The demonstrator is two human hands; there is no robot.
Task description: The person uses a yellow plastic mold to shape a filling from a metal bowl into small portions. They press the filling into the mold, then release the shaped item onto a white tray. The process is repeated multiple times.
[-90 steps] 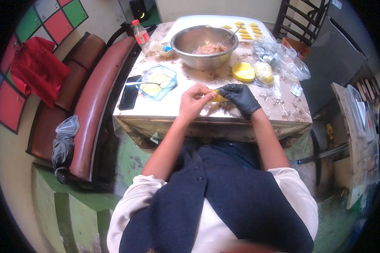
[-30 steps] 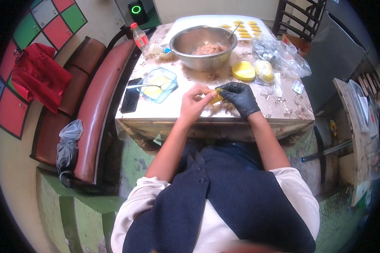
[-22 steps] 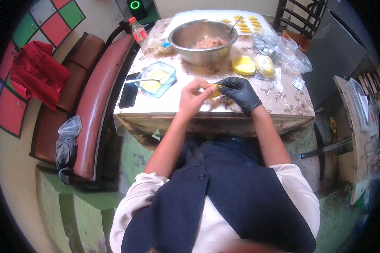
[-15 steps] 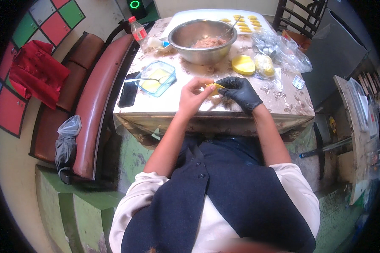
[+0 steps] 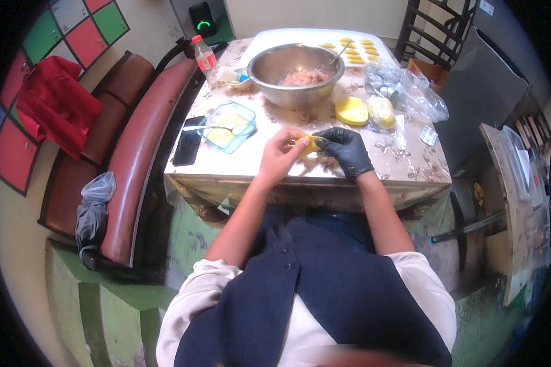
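Your bare left hand pinches the left end of the yellow piece between thumb and fingertips, while your gloved right hand closes over its right end, apparently with a pinch too, though the black fingers hide the exact contact. The piece spans the short gap between your hands, just over the near side of the table, at six o'clock from the steel bowl. Whether it holds anything inside, you cannot tell from this angle. It looks thin and soft, so match the pressure of both hands; a hard pull from either side could tear it. Let the bare fingertips judge the thickness, since the glove probably dulls touch and may slip or drag. Press in small, even bites along the edge rather than one hard squeeze, with your wrists low and steady. For evenness, compare it with the small yellow pieces on the white tray at one o'clock from your hands. Mind your left elbow: the container with the spoon sits near ten o'clock, and the yellow stack near two, both within easy knocking reach
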